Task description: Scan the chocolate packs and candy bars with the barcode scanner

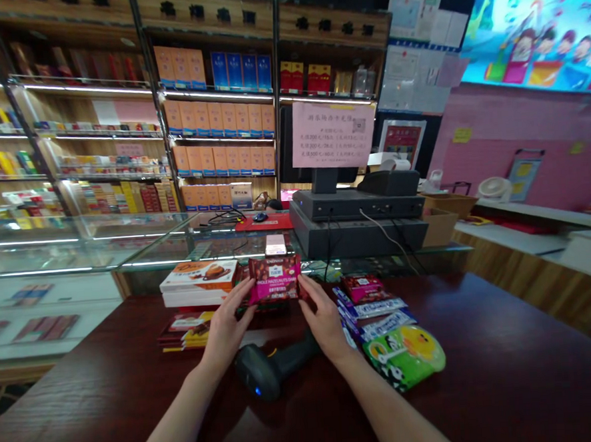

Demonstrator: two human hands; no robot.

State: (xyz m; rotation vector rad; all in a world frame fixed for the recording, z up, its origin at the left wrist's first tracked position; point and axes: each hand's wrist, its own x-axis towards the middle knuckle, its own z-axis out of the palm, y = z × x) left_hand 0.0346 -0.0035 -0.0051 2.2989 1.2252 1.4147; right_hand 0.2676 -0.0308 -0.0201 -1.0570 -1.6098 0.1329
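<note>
Fingers (241, 296) of both hands were closed on a pink chocolate bar (274, 279), the left hand (227, 328) pinching its 9 o'clock end and the right hand (326, 319) its 3 o'clock end, so that it was held upright above the dark counter (509, 368). A black scanner (269, 369) was laid on the counter at 6 o'clock from the bar, just under the hands. Stacked boxes (199, 285) were seen at 9 o'clock, a green bag (406, 355) at 4 o'clock, and a till (358, 224) at 1 o'clock.
</note>
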